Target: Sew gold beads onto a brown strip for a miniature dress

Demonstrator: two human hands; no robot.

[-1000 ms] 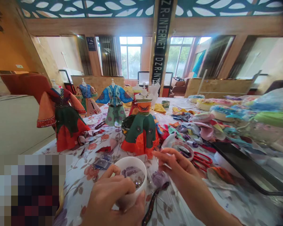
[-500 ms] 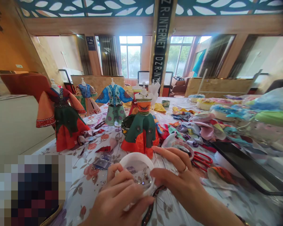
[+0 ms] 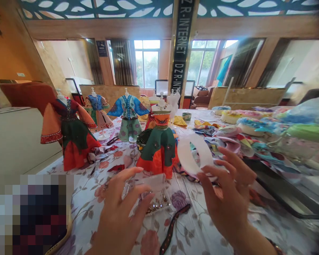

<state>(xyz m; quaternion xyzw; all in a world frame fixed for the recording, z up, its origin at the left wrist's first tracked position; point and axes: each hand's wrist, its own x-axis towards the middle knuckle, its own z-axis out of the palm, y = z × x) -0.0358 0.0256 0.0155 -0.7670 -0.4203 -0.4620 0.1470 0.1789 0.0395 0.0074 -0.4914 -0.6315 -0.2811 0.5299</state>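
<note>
My right hand [image 3: 225, 193] grips a white ring [image 3: 183, 156], which looks like a roll of tape, at its lower right edge. It is tilted up above the table, so its round hole shows. My left hand [image 3: 122, 209] is open, fingers spread, over the left side of a small clear plastic bag [image 3: 158, 203] of shiny rhinestones. Whether those fingers touch the bag I cannot tell. Just behind the bag stands a mini dress form in a green and orange dress [image 3: 159, 145]. A dark trim strip [image 3: 172, 226] lies between my hands.
More dressed mini forms stand at the left, including one with orange sleeves [image 3: 53, 122] and one in a blue jacket [image 3: 127, 108]. Fabric scraps [image 3: 228, 143] are heaped at the right, beside a black tray [image 3: 271, 187]. A flowered cloth [image 3: 87, 202] covers the table.
The white ring has been lifted off the rhinestone bag and carried up to the right by my right hand. My left hand has let go of it and spread its fingers.
</note>
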